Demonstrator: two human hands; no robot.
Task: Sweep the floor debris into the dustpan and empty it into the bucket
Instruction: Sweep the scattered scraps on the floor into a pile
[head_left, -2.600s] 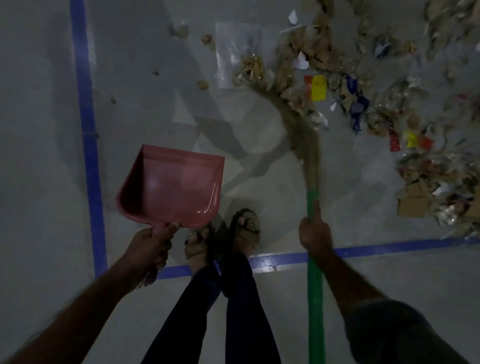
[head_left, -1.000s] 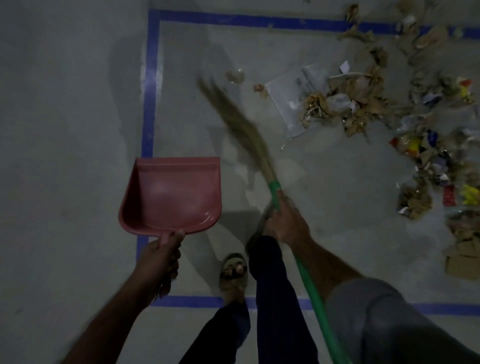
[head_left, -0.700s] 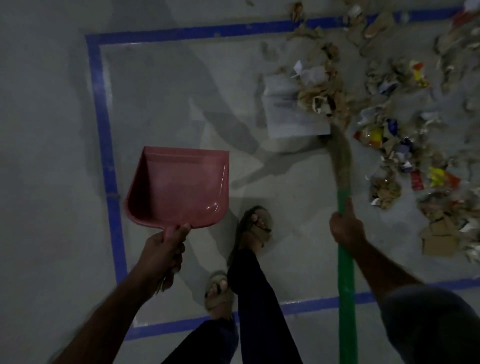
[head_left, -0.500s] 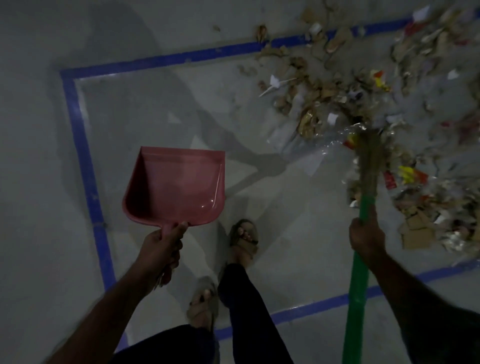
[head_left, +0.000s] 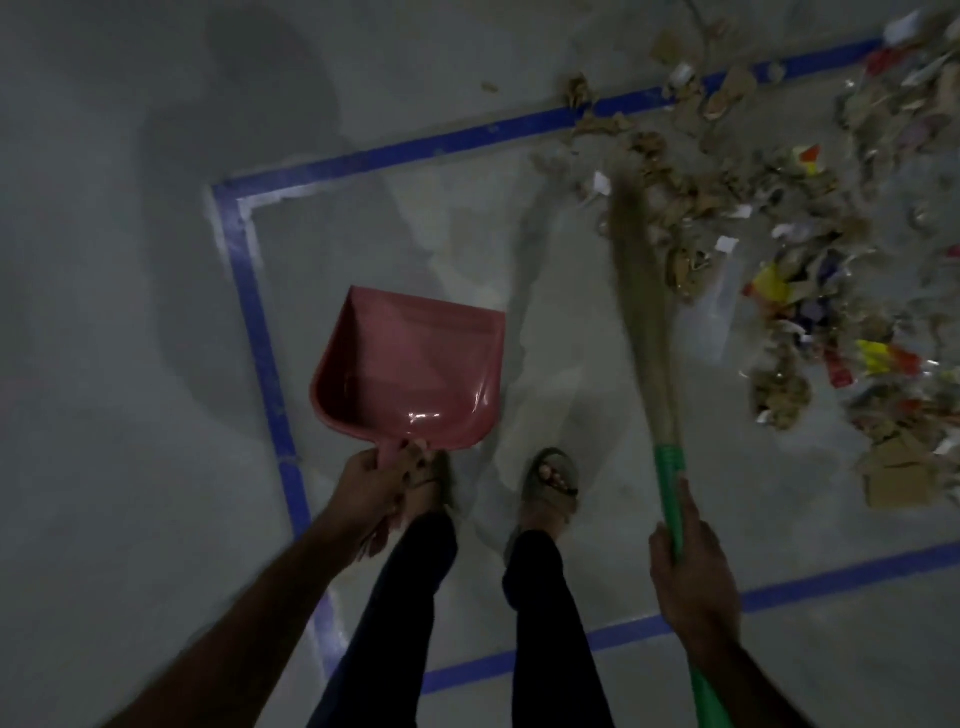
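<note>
Nearest the camera, two legs in dark trousers are standing on the grey floor, the feet in open sandals. The left hand is curling its fingers around the short handle of the red dustpan, holding it up just ahead of the left foot. The pan's inside is showing only a glossy reflection near the handle, and its open edge is pointing away from the person. The right hand is gripping the green handle of the broom, with the thumb lying along the shaft. The handle is running from the lower right edge up past the hand. Beyond the green part, the straw-coloured bristles are blurring as they are reaching toward the litter.

A rectangle of blue tape is marking the floor around the feet. The bristle tip is touching the near edge of the debris, which is lying across the upper right. It is a spread of torn brown cardboard, white paper scraps and yellow, red and blue wrappers. Some scraps are lying across the far tape line.
</note>
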